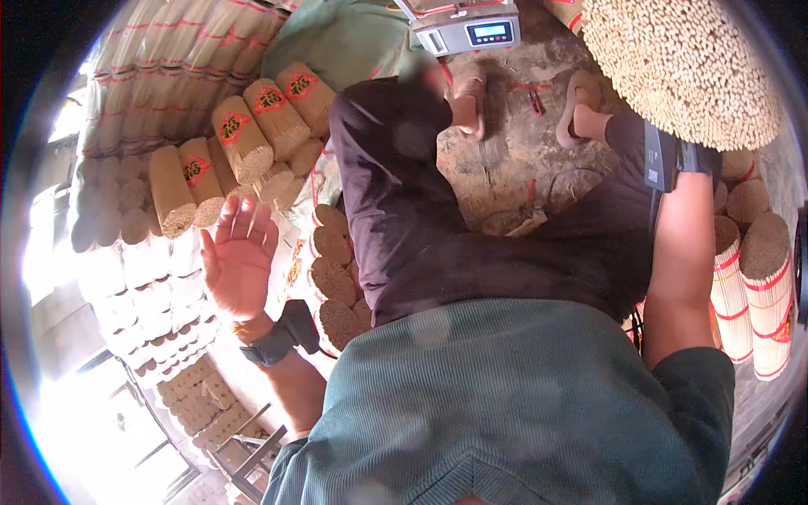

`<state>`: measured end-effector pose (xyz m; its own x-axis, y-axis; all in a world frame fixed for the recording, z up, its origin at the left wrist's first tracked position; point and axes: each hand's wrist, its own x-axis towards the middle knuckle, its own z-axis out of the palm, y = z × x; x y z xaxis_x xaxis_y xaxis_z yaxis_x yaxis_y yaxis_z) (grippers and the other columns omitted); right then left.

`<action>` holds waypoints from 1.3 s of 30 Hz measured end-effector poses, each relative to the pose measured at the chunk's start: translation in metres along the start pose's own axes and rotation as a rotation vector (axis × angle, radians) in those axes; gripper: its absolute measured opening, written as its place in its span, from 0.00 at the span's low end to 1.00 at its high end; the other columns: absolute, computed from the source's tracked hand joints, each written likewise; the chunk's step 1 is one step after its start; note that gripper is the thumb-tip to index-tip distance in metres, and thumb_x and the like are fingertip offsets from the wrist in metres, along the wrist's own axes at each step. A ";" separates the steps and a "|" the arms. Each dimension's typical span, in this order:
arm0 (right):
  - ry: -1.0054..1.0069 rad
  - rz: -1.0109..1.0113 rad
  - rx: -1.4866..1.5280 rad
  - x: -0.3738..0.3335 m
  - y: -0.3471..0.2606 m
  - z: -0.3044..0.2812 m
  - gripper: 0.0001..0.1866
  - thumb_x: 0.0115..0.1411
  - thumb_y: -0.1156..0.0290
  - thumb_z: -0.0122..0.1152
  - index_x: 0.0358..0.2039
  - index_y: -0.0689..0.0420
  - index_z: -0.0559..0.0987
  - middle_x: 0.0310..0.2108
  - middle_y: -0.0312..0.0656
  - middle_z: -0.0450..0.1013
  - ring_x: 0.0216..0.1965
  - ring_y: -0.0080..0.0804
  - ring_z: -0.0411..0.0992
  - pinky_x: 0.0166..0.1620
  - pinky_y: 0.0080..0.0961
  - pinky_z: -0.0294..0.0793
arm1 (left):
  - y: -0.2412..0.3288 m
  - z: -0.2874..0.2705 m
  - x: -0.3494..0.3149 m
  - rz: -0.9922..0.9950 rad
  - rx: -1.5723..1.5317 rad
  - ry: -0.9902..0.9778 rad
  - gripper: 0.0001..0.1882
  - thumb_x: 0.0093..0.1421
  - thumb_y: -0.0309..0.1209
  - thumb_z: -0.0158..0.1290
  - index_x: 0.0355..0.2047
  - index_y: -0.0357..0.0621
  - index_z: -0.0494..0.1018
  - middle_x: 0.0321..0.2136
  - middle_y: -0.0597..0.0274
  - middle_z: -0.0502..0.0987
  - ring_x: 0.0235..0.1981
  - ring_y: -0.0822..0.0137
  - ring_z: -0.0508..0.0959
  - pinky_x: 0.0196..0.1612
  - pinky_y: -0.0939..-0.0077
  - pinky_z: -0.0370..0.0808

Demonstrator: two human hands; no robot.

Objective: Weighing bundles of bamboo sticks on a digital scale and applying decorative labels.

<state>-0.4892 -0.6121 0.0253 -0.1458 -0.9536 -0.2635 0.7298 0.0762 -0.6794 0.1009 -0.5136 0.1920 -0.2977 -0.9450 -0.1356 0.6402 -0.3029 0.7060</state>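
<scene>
My left hand (241, 268) is raised to the left of my knee with its palm turned up and fingers spread, holding nothing. A thick bundle of thin pale sticks (680, 71) is at the upper right, its round end of many cut tips toward me. My right forearm reaches up to this bundle. The bundle hides my right hand and its fingers, so I cannot see how they grip it. A black strapped device (661, 160) is on my right wrist, and another dark band (282, 334) is round my left one.
A grey scale (467, 32) with a lit display stands ahead of my feet. Tied stick bundles with red labels (240, 139) lie at the left. More upright bundles (766, 290) stand at my right, and wrapped stacks (172, 76) rise behind. A small red-and-black object (536, 103) lies on the floor.
</scene>
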 end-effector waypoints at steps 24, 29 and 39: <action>-0.115 0.144 0.112 -0.017 0.028 0.079 0.40 0.60 0.35 0.43 0.60 0.55 0.63 0.57 0.41 0.65 0.54 0.33 0.66 0.57 0.33 0.66 | -0.007 -0.017 -0.018 0.078 0.079 0.080 0.27 0.68 0.44 0.39 0.58 0.35 0.60 0.58 0.45 0.62 0.60 0.51 0.63 0.63 0.56 0.58; -0.108 0.174 0.109 -0.026 0.035 0.096 0.40 0.59 0.35 0.43 0.60 0.55 0.62 0.57 0.41 0.65 0.54 0.33 0.66 0.57 0.34 0.66 | -0.012 -0.033 -0.014 0.053 0.048 0.142 0.26 0.68 0.44 0.39 0.56 0.35 0.62 0.57 0.46 0.64 0.59 0.52 0.63 0.62 0.57 0.59; -0.110 0.193 0.206 0.012 0.034 0.085 0.40 0.59 0.34 0.43 0.60 0.55 0.62 0.57 0.41 0.65 0.54 0.33 0.66 0.57 0.34 0.67 | -0.017 -0.006 0.005 0.049 0.196 0.198 0.26 0.67 0.44 0.40 0.56 0.35 0.61 0.58 0.44 0.63 0.58 0.51 0.64 0.61 0.57 0.60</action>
<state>-0.4100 -0.6455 0.0573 0.0738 -0.9539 -0.2909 0.8586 0.2092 -0.4681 0.0931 -0.5144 0.1750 -0.1134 -0.9694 -0.2178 0.4955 -0.2452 0.8333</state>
